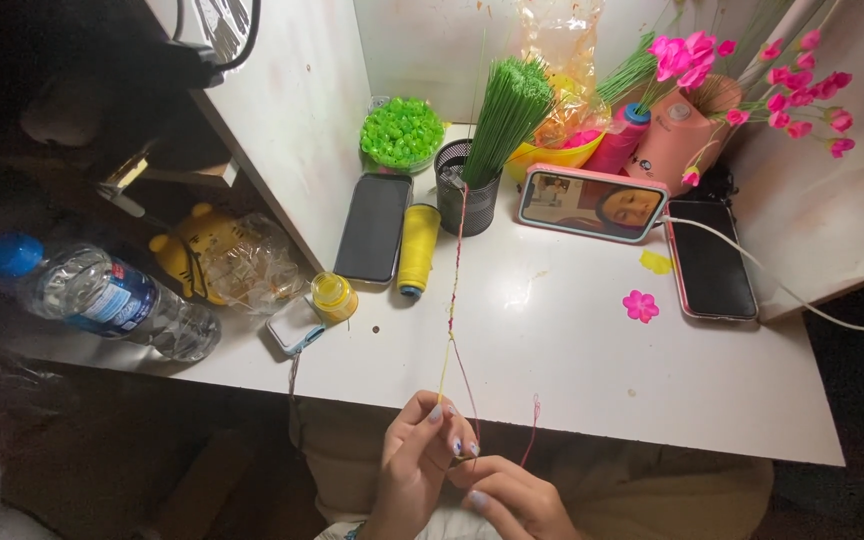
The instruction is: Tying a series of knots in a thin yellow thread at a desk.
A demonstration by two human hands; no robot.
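My left hand (414,462) and my right hand (512,497) meet just below the front edge of the white desk (592,350). Both pinch thin yellow and pink threads (452,320). The threads run taut up across the desk to a black mesh cup (468,196) full of green wire stems (508,112). A loose pink thread end (532,425) curls to the right of my fingers. A yellow thread spool (417,248) lies left of the cup.
Three phones lie on the desk: a black one (373,226), a pink-cased one (592,203) with a lit screen, and one on a white cable (709,260). Green beads tub (402,132), small yellow jar (333,296), pink flower (640,305), pink flower stems (782,95), water bottle (102,295).
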